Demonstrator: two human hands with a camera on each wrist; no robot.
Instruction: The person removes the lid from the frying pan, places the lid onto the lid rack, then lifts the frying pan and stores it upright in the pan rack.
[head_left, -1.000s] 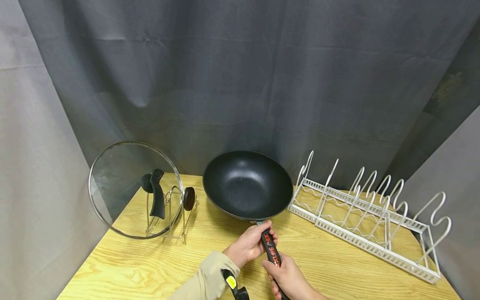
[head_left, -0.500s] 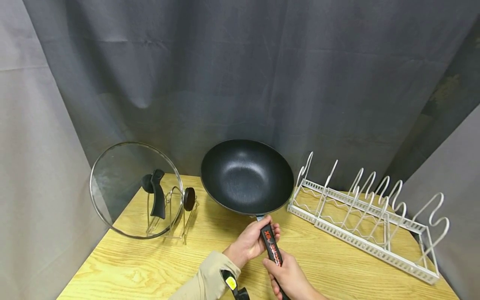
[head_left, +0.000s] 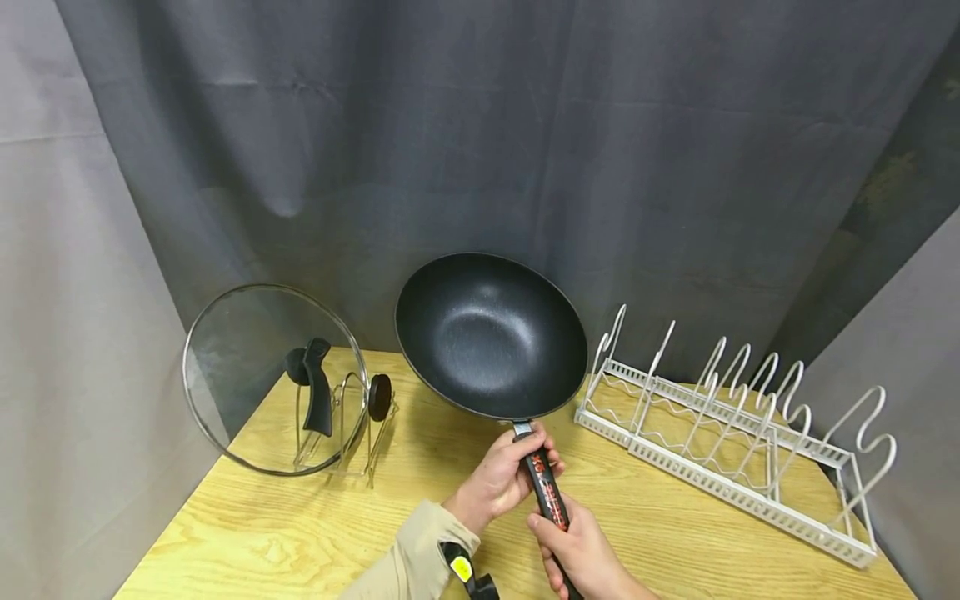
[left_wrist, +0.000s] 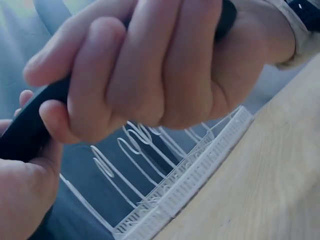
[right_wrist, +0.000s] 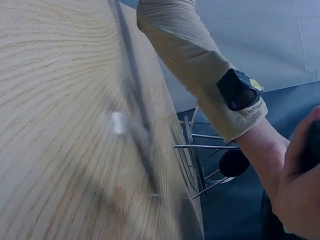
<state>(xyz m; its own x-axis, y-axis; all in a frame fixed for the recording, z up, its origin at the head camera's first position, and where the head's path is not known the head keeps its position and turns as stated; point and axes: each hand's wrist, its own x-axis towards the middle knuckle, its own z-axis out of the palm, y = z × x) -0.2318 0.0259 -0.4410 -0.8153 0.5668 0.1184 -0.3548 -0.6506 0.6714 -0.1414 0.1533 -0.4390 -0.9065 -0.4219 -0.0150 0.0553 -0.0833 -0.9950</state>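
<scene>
A black wok [head_left: 491, 333] is held over the table, tilted so that its inside faces me. My left hand [head_left: 498, 479] grips the top of its black handle [head_left: 551, 504], just below the metal neck. Lower down, my right hand [head_left: 581, 546] grips the same handle near its end, with the thumb lying along the side. In the left wrist view, curled fingers [left_wrist: 145, 75] of the right hand wrap the handle, and the left hand [left_wrist: 25, 195] shows at the lower left. The right wrist view shows the left forearm's sleeve [right_wrist: 200, 70] and part of the gripping hands.
At the left, a glass lid [head_left: 247, 375] with a dark knob stands upright in a small wire stand [head_left: 369, 450]. A white pan rack [head_left: 705, 475] with several wire dividers runs along the right. A grey curtain [head_left: 480, 150] hangs behind the wooden table [head_left: 247, 542].
The wok has risen and tipped further back toward me, with its far rim higher against the curtain. Both hands keep their hold on the handle. The lid and pan rack stay in place.
</scene>
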